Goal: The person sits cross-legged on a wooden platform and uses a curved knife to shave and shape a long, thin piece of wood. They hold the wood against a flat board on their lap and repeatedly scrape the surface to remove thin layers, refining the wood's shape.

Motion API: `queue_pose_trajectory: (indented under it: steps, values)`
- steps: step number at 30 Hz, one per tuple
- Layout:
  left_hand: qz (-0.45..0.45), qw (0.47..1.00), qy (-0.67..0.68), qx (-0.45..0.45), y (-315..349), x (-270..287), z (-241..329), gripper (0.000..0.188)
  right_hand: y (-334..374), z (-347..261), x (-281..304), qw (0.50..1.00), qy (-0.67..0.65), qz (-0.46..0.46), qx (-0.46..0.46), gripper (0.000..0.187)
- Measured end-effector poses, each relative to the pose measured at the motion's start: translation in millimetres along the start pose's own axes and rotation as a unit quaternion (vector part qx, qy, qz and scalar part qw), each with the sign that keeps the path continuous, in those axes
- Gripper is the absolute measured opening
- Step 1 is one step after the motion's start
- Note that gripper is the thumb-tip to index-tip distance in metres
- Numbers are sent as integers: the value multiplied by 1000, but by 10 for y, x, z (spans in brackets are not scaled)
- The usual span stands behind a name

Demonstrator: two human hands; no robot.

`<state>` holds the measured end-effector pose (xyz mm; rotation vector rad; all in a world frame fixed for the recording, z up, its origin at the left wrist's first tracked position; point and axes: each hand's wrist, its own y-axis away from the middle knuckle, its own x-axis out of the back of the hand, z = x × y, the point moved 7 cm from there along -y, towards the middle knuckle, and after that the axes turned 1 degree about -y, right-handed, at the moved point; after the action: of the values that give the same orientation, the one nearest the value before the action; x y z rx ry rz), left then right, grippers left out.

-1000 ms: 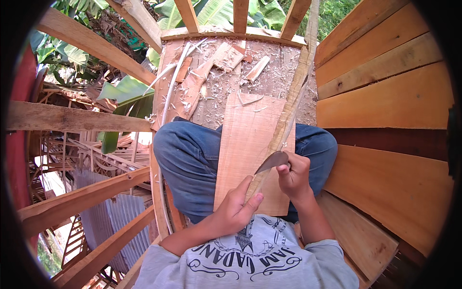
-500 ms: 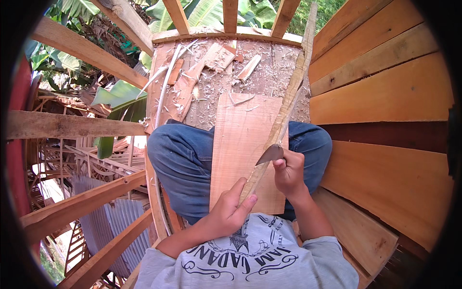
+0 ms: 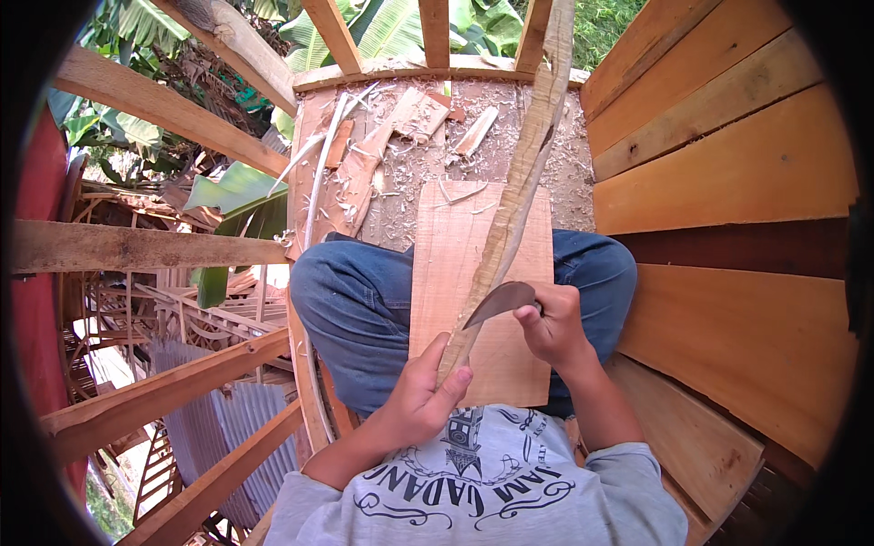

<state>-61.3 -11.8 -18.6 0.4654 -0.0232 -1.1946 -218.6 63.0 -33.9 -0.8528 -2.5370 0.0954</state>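
Grey cloth of a shirt [image 3: 510,506] lies nearest. Just beyond it, the left hand [image 3: 424,391] has its fingers closed around the near end of a long wooden strip [image 3: 522,187]. The right hand [image 3: 553,329] curls its fingers snugly around the mostly hidden handle of a dark curved blade [image 3: 500,301], which meets the strip just past the left hand. The strip slants away over a pale board [image 3: 514,364] between jeans-clad knees [image 3: 350,300]. Farther off, shavings [image 3: 569,136] litter the floor [image 3: 398,218], and broad green leaves [image 3: 398,38] show past a wooden rail [image 3: 391,68].

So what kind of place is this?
Probably a small, open-sided wooden porch or hut: scattered wood shavings, wooden rails along the left side, and big green leaves outside show it.
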Motion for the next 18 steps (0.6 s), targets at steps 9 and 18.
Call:
queue_pose_trajectory:
  steps: [9, 18]
  values:
    - [-27, 999, 34, 4, -14, -32, -60, 14, 57, -116, -86, 998, 49, -28, 27, 50]
    - [-30, 998, -50, -23, 9, -26, -67, 16, 8, -66, -34, 1000, -8, 17, -3, 49]
